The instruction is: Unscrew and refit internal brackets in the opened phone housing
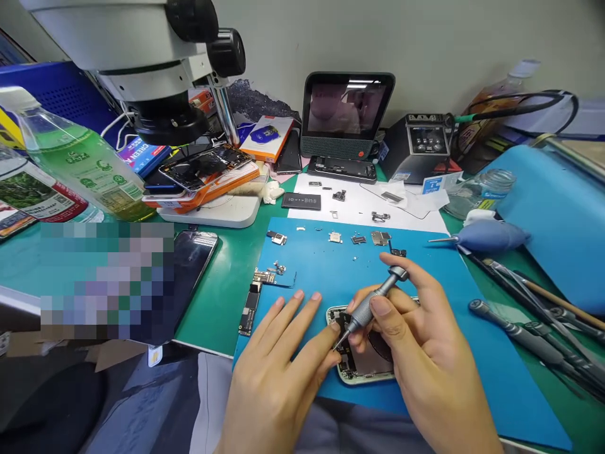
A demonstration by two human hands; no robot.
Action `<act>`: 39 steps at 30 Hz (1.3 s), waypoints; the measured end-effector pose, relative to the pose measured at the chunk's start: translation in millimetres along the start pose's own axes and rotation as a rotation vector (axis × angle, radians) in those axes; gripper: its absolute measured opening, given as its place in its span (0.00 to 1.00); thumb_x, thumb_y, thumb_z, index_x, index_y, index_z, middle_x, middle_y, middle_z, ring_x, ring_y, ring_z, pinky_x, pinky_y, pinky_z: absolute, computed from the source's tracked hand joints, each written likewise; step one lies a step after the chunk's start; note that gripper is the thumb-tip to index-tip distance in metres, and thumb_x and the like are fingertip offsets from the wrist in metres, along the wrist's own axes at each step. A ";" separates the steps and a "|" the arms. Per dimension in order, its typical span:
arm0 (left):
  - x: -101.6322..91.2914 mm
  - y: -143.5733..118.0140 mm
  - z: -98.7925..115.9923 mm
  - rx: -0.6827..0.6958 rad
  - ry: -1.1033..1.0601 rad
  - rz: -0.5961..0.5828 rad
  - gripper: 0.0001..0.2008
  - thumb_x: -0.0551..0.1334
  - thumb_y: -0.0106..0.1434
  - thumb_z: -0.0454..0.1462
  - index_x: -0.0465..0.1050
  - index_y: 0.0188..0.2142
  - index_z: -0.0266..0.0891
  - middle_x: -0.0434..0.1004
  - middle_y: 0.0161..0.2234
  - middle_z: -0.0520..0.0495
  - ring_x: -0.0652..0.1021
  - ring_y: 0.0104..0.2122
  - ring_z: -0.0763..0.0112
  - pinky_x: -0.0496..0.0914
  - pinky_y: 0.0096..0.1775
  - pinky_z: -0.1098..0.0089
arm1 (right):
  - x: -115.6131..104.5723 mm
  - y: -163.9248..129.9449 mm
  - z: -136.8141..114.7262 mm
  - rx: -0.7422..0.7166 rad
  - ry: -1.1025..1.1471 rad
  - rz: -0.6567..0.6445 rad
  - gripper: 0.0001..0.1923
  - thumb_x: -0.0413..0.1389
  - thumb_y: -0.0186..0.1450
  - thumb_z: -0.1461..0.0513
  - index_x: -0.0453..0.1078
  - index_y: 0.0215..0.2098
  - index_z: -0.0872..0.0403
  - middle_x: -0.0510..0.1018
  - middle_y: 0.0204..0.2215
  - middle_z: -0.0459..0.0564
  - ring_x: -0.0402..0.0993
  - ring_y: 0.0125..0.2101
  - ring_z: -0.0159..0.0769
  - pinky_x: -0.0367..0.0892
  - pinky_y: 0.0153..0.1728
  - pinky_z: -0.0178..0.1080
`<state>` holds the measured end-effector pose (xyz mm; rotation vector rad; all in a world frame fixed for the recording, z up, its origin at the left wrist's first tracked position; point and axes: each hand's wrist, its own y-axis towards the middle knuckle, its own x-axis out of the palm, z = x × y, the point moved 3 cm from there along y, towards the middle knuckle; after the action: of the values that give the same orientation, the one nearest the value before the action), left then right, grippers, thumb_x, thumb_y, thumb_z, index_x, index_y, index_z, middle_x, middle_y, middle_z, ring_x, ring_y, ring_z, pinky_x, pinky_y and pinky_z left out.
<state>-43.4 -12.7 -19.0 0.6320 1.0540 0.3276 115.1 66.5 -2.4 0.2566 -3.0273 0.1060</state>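
An opened phone [373,364] with a pale frame lies on the blue mat [312,258], its inside facing up. My right hand [425,340] grips a grey precision screwdriver [366,310] between thumb and fingers, with the index finger bent over its cap. The driver slants down to the left, and its tip is at the phone's left side. Beside that tip, my left hand [278,366] has its index finger and thumb apart at the phone's edge. Its other fingers stretch out over the mat. Part of the phone is hidden by my hands.
Small phone parts [335,238] lie scattered behind the phone. A long circuit board [249,309] is at the mat's left edge. A microscope [161,75] overhangs the back left. Right of my hands are several screwdrivers [515,331] and a blue air blower [494,235].
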 end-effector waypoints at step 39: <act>-1.6 -2.5 -2.5 0.008 0.014 -0.055 0.14 0.58 0.83 0.33 0.83 0.58 0.44 0.84 0.65 0.47 0.82 0.66 0.58 0.75 0.69 0.56 | 3.2 0.1 -5.0 -0.052 -0.062 -0.007 0.24 0.64 0.77 0.50 0.67 0.68 0.39 0.83 0.35 0.44 0.81 0.25 0.34 0.81 0.25 0.35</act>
<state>-46.4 -14.6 -20.3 0.6074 1.0849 0.2798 112.4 66.5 2.9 0.2703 -3.0852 0.0198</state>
